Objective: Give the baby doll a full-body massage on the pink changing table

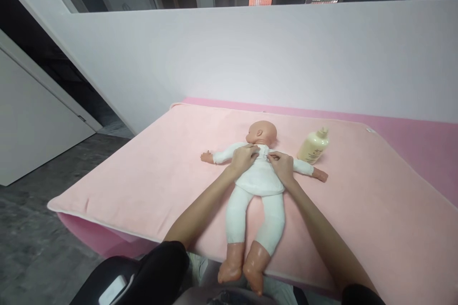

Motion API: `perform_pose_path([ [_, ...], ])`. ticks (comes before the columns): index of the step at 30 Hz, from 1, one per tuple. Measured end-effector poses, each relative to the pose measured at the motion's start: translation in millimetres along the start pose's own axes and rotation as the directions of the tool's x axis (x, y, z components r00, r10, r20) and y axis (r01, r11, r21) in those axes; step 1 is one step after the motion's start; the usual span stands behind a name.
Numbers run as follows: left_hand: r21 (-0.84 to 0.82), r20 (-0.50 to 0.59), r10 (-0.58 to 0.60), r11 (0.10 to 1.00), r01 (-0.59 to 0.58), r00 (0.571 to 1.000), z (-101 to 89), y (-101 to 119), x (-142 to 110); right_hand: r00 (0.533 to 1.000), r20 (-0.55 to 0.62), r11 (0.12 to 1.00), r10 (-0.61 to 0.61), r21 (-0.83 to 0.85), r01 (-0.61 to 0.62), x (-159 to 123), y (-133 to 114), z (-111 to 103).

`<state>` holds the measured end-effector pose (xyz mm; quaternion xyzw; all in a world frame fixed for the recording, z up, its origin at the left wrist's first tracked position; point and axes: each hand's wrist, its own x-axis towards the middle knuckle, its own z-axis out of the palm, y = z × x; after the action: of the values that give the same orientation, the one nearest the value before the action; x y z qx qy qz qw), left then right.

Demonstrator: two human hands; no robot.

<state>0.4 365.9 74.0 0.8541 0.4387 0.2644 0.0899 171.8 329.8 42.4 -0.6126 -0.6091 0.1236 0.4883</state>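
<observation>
A baby doll lies stretched out on a pink blanket, its head turned to the left and its arms spread. It wears a white long-sleeved shirt and white pants; its feet are bare. My left hand rests on the upper part of the shirt with its fingertips closed on the cloth near the neck. Across from it, my right hand pinches the shirt's edge at the middle, just below the neck. Whatever small fastening lies between my fingertips is too small to make out.
Beside the doll's arm on the right stands a pale yellow pump bottle. The pink blanket covers most of a darker pink table. Behind rises a white wall with windows above. A white door panel is at far left.
</observation>
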Motion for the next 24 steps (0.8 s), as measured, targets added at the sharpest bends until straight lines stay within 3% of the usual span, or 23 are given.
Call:
perform_pose_path([
  [5,-0.080,-0.055,-0.067,0.995,0.063,0.996,6.9,-6.9,2.2,1.000,0.011,1.000,0.018,-0.025,-0.018,-1.0,0.7,0.2],
  [10,-0.211,-0.115,-0.065,0.977,0.040,0.991,7.8,-8.0,-1.1,0.997,0.048,0.998,0.068,-0.006,-0.068,-16.7,-4.7,-4.5],
  [14,-0.332,-0.096,-0.041,0.943,0.007,0.994,-1.7,-3.9,-22.8,0.990,0.126,0.996,-0.063,-0.056,0.071,-57.2,-18.9,-23.2],
  [16,-0.408,-0.065,-0.098,0.911,0.063,0.993,-13.0,3.1,-53.8,0.986,0.144,0.989,-0.088,-0.104,0.103,-93.3,-26.6,-39.5],
  [19,-0.475,-0.028,-0.167,0.870,0.134,0.986,-35.6,17.8,-128.7,0.987,0.152,0.988,-0.041,-0.142,0.063,-164.7,-34.0,-66.5],
  [20,-0.467,-0.033,-0.191,0.871,0.153,0.981,-43.0,23.2,-157.6,0.994,0.111,0.985,0.015,-0.173,0.005,-189.3,-35.4,-74.8],
  [22,-0.453,-0.073,-0.205,0.879,0.150,0.976,-56.5,34.9,-211.9,0.991,-0.094,0.963,0.099,-0.240,-0.119,-231.2,-39.6,-90.1],
  [24,-0.441,-0.143,-0.274,0.878,0.187,0.951,-69.3,48.9,-252.1,0.981,-0.154,0.955,0.122,-0.250,-0.158,-255.9,-49.6,-104.8],
])
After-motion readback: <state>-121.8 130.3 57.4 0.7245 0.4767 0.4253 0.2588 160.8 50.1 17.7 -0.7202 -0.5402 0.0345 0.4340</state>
